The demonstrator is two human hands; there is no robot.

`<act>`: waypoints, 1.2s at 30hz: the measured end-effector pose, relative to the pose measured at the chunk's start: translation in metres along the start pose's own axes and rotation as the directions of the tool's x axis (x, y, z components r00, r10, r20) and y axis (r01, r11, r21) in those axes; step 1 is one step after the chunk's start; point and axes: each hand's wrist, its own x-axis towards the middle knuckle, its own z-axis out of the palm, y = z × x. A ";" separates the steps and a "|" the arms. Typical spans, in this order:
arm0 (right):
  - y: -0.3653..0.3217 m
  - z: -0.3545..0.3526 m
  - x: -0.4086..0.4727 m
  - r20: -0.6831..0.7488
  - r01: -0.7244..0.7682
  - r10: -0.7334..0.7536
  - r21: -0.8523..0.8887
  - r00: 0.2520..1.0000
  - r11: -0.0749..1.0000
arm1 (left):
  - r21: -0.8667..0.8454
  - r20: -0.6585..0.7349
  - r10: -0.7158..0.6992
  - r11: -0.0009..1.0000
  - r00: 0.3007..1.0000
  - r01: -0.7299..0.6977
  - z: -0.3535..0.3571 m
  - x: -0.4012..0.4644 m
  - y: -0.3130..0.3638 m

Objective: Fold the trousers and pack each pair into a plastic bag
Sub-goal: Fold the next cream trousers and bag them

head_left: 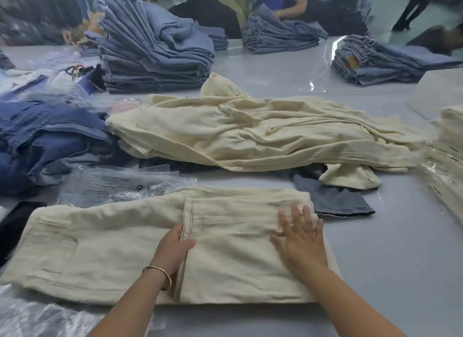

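Note:
A cream pair of trousers [105,251] lies flat on the grey table in front of me, its leg end folded back over the middle. My left hand [172,249] holds the hem edge of that folded layer, thumb on top and fingers tucked under the cloth. My right hand [300,239] presses flat on the folded part with fingers spread. A clear plastic bag [120,183] with printed text lies just beyond the trousers on the left.
A heap of loose cream trousers [263,133] lies across the middle of the table [400,249]. Blue denim [50,141] is piled at left, stacked jeans [155,58] stand at the back, bagged cream pairs [448,156] at right. Other people work at the far side.

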 end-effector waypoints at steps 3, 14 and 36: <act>0.006 -0.001 -0.007 -0.241 0.036 0.006 0.170 0.970 0.985 | 0.181 -0.112 -0.004 0.983 0.994 0.024 0.000 0.001 0.005; 0.039 -0.018 -0.033 -0.049 -0.383 0.496 0.572 0.867 0.726 | 0.555 0.248 0.418 0.678 0.874 -0.482 0.143 0.057 0.116; 0.060 -0.038 -0.048 -0.217 0.087 0.140 0.785 0.966 0.613 | -0.171 0.283 0.350 0.935 0.893 -0.312 0.184 0.086 0.159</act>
